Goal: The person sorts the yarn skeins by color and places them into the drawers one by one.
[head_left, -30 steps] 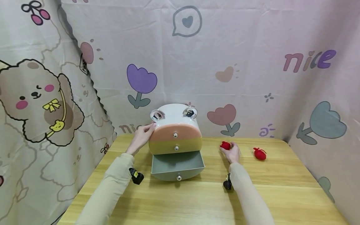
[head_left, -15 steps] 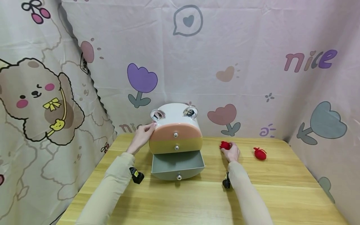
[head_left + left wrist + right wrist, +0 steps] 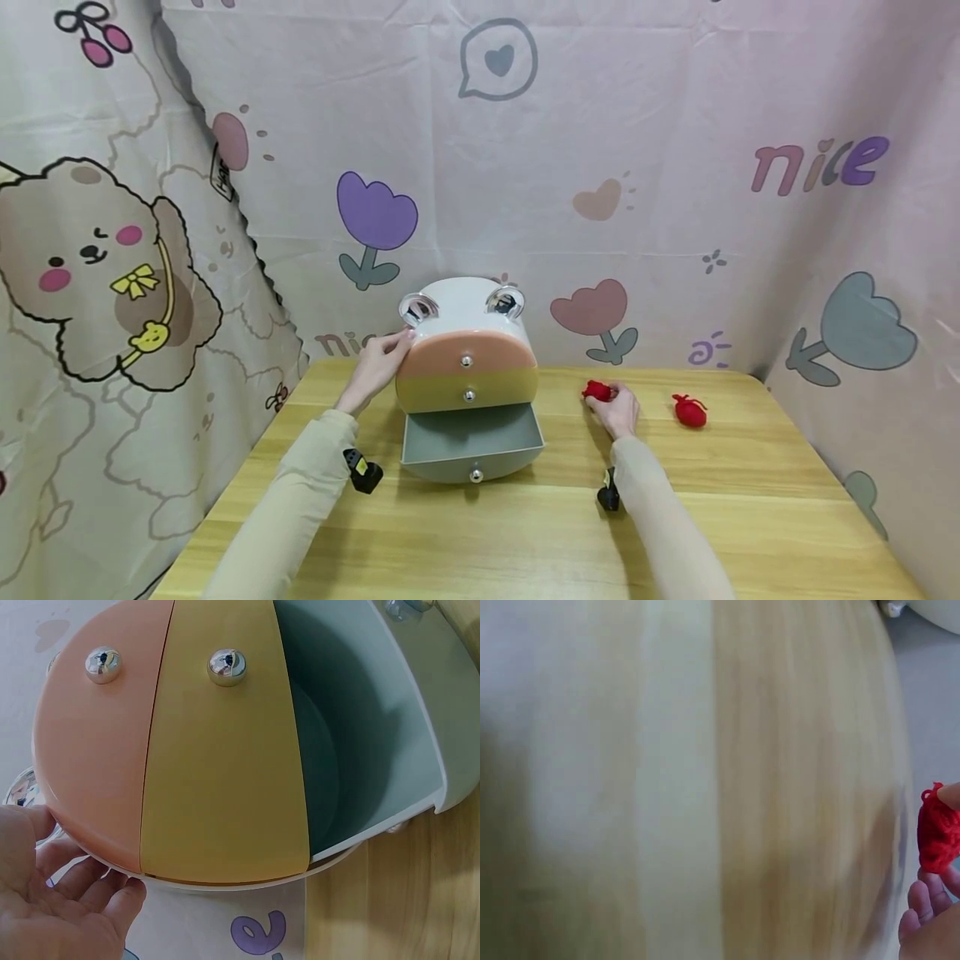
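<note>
A frog-faced mini drawer cabinet [image 3: 471, 307] stands on the table, with a peach drawer [image 3: 435, 354], a yellow drawer [image 3: 431, 394] and a green bottom drawer [image 3: 442, 472]. The green one is pulled out, and nothing shows inside it. My left hand [image 3: 378, 367] rests its fingertips on the cabinet's upper left side; in the left wrist view those fingers [image 3: 124, 900] lie along the shell's edge. To the right of the cabinet, my right hand [image 3: 618, 412] pinches a small red pouch [image 3: 596, 390] between thumb and fingers. The right wrist view shows the pouch's woolly surface [image 3: 937, 836].
Another red pouch [image 3: 690, 412], with strings at its top, lies on the wooden table [image 3: 750, 500] right of my right hand. A printed curtain [image 3: 465, 167] hangs behind the table and along both sides. Each wrist wears a small black camera [image 3: 363, 472].
The whole head view shifts slightly, with the camera. Against the table, both hands, the pouch and the drawers stay almost where they were.
</note>
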### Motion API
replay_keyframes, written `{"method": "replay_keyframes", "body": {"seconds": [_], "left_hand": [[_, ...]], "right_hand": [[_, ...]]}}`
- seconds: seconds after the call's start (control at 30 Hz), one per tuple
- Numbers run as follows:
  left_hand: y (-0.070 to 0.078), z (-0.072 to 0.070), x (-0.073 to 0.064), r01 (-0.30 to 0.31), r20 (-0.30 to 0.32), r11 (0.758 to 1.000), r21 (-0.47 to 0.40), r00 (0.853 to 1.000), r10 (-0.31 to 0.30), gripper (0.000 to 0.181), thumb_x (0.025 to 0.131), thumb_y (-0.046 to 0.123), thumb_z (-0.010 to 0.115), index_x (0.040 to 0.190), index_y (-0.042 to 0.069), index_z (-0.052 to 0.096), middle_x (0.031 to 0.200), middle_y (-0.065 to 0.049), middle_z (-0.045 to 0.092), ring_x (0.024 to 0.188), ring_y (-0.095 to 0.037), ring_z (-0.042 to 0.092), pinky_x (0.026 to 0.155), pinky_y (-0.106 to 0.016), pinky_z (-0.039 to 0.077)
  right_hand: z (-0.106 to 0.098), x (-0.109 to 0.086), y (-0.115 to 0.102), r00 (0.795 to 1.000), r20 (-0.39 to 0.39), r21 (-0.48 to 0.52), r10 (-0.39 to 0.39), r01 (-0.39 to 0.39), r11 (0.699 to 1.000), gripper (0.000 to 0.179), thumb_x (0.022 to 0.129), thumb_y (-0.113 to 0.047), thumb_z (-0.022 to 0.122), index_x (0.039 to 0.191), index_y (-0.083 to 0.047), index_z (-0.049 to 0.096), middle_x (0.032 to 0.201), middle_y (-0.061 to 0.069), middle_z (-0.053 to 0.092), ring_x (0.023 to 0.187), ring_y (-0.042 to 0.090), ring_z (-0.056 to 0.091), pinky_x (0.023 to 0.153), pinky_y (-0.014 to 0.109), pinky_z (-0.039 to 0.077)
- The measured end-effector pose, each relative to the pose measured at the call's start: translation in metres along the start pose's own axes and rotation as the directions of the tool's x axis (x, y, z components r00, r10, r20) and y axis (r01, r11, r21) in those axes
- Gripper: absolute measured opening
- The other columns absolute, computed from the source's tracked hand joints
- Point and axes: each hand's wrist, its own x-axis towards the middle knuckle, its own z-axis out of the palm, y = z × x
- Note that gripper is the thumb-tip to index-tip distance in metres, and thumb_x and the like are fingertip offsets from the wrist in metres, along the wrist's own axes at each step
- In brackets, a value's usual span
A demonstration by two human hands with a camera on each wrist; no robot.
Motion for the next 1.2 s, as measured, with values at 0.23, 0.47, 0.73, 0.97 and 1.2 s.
{"method": "replay_keyframes", "body": {"seconds": [0.23,0.47,0.73,0.97,1.2], "left_hand": [[-0.002,0.0,0.001,0.0,-0.004,1.0,-0.003,1.0,0.0,0.059,0.107,0.046,0.042,0.152,0.008,0.043,0.16,-0.013,0.038,0.147,-0.039,0.039,0.119,-0.055,0.037],[-0.002,0.0,0.001,0.005,0.004,1.0,0.003,1.0,-0.005,0.06,0.107,0.047,0.042,0.153,0.008,0.041,0.161,-0.014,0.037,0.147,-0.039,0.039,0.119,-0.055,0.036],[-0.002,0.001,0.0,0.0,-0.001,1.0,0.009,1.0,0.0,0.061,0.107,0.047,0.041,0.153,0.008,0.041,0.16,-0.015,0.038,0.147,-0.04,0.039,0.119,-0.056,0.036],[-0.004,0.0,0.002,-0.001,-0.006,1.0,0.009,1.0,0.001,0.061,0.107,0.047,0.041,0.152,0.007,0.042,0.159,-0.014,0.038,0.147,-0.04,0.038,0.12,-0.055,0.035],[-0.003,0.001,0.002,-0.003,-0.005,1.0,0.014,1.0,0.003,0.06,0.107,0.047,0.042,0.152,0.007,0.042,0.16,-0.014,0.037,0.147,-0.04,0.037,0.12,-0.056,0.034]], "right_hand": [[-0.006,-0.008,-0.004,0.999,0.016,0.029,-0.035,0.034,0.999,0.057,0.082,-0.024,0.07,0.129,0.007,0.058,0.12,0.028,0.065,0.111,0.039,0.061,0.1,0.049,0.048],[-0.013,-0.019,-0.009,0.996,0.053,0.035,-0.065,0.064,0.997,0.054,0.085,-0.024,0.07,0.128,0.005,0.059,0.118,0.027,0.066,0.109,0.036,0.062,0.095,0.043,0.049],[-0.023,-0.031,-0.016,0.988,0.076,0.059,-0.137,0.132,0.989,0.051,0.085,-0.024,0.073,0.126,0.004,0.062,0.11,0.023,0.07,0.097,0.03,0.066,0.08,0.026,0.047],[-0.028,-0.043,-0.029,0.978,0.137,0.119,-0.16,0.144,0.982,0.047,0.085,-0.023,0.076,0.123,0.001,0.064,0.109,0.019,0.069,0.092,0.021,0.061,0.077,0.021,0.046],[-0.031,-0.056,-0.046,0.964,0.153,0.167,-0.219,0.193,0.967,0.043,0.085,-0.021,0.078,0.12,0.001,0.067,0.106,0.017,0.069,0.091,0.016,0.06,0.076,0.017,0.046]]}}
